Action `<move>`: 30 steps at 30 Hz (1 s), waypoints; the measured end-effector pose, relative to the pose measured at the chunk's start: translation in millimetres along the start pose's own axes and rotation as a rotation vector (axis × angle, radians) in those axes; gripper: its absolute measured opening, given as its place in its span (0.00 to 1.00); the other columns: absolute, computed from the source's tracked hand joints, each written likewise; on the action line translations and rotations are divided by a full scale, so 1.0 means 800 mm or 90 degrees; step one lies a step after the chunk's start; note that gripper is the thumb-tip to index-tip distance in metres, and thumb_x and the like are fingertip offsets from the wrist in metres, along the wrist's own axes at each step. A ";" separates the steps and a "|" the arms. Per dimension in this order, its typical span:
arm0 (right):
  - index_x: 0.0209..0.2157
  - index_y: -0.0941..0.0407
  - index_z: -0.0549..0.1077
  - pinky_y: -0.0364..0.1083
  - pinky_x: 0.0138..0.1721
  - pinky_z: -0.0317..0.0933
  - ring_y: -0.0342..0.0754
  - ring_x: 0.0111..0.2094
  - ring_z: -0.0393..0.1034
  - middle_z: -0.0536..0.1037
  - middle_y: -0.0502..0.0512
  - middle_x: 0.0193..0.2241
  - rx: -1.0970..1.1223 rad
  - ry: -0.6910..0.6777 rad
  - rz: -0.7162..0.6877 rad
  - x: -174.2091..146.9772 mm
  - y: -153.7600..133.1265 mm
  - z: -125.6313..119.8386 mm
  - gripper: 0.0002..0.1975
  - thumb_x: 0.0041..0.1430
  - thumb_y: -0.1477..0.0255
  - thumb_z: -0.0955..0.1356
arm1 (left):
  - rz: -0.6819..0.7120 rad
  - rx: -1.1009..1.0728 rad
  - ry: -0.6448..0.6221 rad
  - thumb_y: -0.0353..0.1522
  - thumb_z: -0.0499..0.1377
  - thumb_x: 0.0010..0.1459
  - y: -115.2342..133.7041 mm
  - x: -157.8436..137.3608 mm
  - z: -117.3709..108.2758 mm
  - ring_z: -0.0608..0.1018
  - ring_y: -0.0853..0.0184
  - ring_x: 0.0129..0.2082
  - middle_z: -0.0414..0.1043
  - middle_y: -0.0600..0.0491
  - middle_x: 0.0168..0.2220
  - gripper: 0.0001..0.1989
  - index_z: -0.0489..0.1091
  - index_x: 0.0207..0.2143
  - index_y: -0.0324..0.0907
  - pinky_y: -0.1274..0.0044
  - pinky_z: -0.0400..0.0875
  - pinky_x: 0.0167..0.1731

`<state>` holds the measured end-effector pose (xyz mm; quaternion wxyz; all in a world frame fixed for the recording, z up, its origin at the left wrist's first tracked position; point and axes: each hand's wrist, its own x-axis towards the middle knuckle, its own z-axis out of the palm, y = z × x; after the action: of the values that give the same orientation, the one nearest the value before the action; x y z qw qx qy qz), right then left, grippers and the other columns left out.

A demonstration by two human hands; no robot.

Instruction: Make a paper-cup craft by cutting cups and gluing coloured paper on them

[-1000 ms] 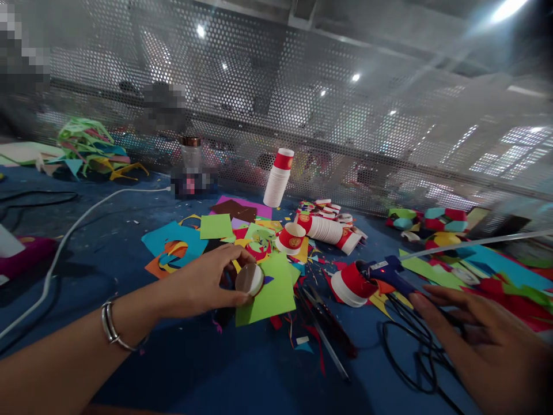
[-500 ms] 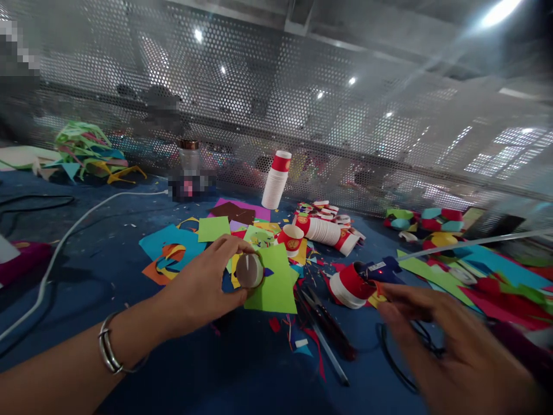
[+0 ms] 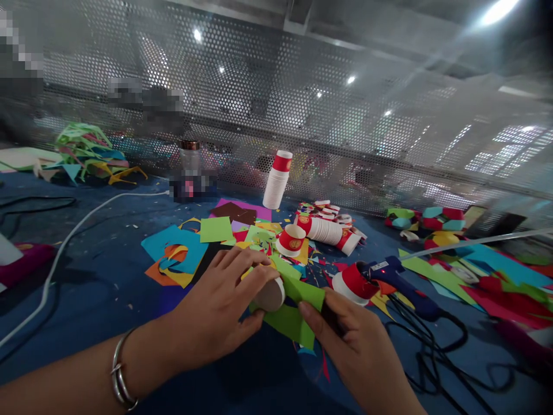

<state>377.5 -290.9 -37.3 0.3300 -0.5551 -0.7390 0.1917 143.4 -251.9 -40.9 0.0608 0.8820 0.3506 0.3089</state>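
My left hand (image 3: 222, 297) is closed on a small round piece (image 3: 271, 295) with a pale, flat end, like the bottom of a paper cup. A bright green paper sheet (image 3: 296, 325) lies against this piece and is bent up at its right side. My right hand (image 3: 352, 340) pinches the sheet's right edge between thumb and fingers. Beyond that hand, a blue glue gun (image 3: 412, 291) rests with its nose in a red and white paper cup (image 3: 352, 282). My fingers hide part of the round piece.
A tall stack of paper cups (image 3: 277, 181) stands at the back, near a perforated metal screen (image 3: 242, 104). Another cup stack (image 3: 326, 229) lies on its side. Coloured paper (image 3: 173, 245) and scraps cover the middle. Black cord (image 3: 436, 351) loops at right; a white cable (image 3: 69, 236) crosses the left.
My right hand has moved left from the glue gun and taken hold of the green sheet. The sheet is now bent up at the round piece, which my left hand has turned and lowered slightly.
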 end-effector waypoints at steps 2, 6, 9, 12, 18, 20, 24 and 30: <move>0.24 0.54 0.64 0.41 0.21 0.54 0.42 0.22 0.57 0.61 0.46 0.20 0.008 0.023 0.008 -0.002 0.004 0.001 0.19 0.66 0.58 0.65 | -0.030 -0.067 0.009 0.29 0.62 0.55 0.000 -0.001 0.000 0.63 0.53 0.60 0.62 0.49 0.59 0.26 0.61 0.55 0.52 0.57 0.58 0.60; 0.24 0.54 0.65 0.41 0.21 0.55 0.42 0.22 0.57 0.61 0.46 0.20 0.029 0.055 0.012 -0.007 0.006 0.001 0.19 0.65 0.59 0.66 | -0.230 -0.448 0.010 0.36 0.69 0.51 -0.006 0.002 0.005 0.70 0.56 0.58 0.61 0.47 0.62 0.38 0.54 0.60 0.52 0.61 0.67 0.57; 0.24 0.54 0.66 0.41 0.22 0.56 0.42 0.23 0.59 0.63 0.47 0.21 0.070 0.086 0.035 -0.011 0.005 0.003 0.19 0.64 0.58 0.67 | -0.380 -0.748 -0.086 0.38 0.69 0.52 -0.008 0.008 0.007 0.77 0.59 0.50 0.71 0.45 0.55 0.30 0.62 0.54 0.45 0.64 0.70 0.52; 0.24 0.54 0.67 0.41 0.21 0.58 0.43 0.22 0.61 0.65 0.47 0.20 0.096 0.087 0.048 -0.016 0.004 0.006 0.18 0.65 0.59 0.67 | -0.451 -0.849 -0.107 0.35 0.70 0.51 -0.008 0.012 0.007 0.77 0.60 0.49 0.77 0.48 0.48 0.19 0.71 0.44 0.41 0.66 0.67 0.55; 0.49 0.52 0.72 0.48 0.37 0.68 0.50 0.38 0.72 0.75 0.56 0.40 -0.110 0.313 -0.111 -0.020 0.004 0.011 0.14 0.62 0.66 0.70 | -0.530 -0.897 -0.020 0.36 0.71 0.51 -0.009 0.012 0.009 0.79 0.61 0.46 0.78 0.48 0.47 0.20 0.74 0.45 0.42 0.69 0.70 0.49; 0.50 0.52 0.72 0.52 0.44 0.66 0.54 0.44 0.69 0.72 0.59 0.45 -0.207 0.342 -0.203 -0.019 0.002 0.014 0.15 0.61 0.68 0.71 | -0.530 -0.894 -0.023 0.37 0.71 0.52 -0.009 0.010 0.011 0.79 0.61 0.45 0.78 0.49 0.44 0.18 0.74 0.44 0.41 0.70 0.70 0.47; 0.45 0.54 0.73 0.56 0.49 0.60 0.55 0.46 0.65 0.70 0.59 0.46 -0.271 0.286 -0.271 -0.014 -0.002 0.018 0.11 0.60 0.72 0.71 | -0.507 -0.894 -0.052 0.36 0.69 0.54 -0.005 0.008 0.013 0.78 0.63 0.42 0.78 0.50 0.42 0.15 0.75 0.42 0.41 0.73 0.70 0.43; 0.41 0.56 0.72 0.53 0.45 0.60 0.52 0.43 0.64 0.71 0.57 0.41 -0.256 0.233 -0.276 -0.011 0.001 0.019 0.06 0.62 0.77 0.69 | -0.485 -0.911 -0.107 0.34 0.69 0.53 0.004 0.006 0.011 0.78 0.65 0.42 0.79 0.51 0.42 0.17 0.78 0.46 0.43 0.74 0.69 0.45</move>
<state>369.0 -297.8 -51.2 0.3740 -0.4646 -0.7912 -0.1350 152.6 -250.3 -44.6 0.7366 0.4703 0.3383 0.3490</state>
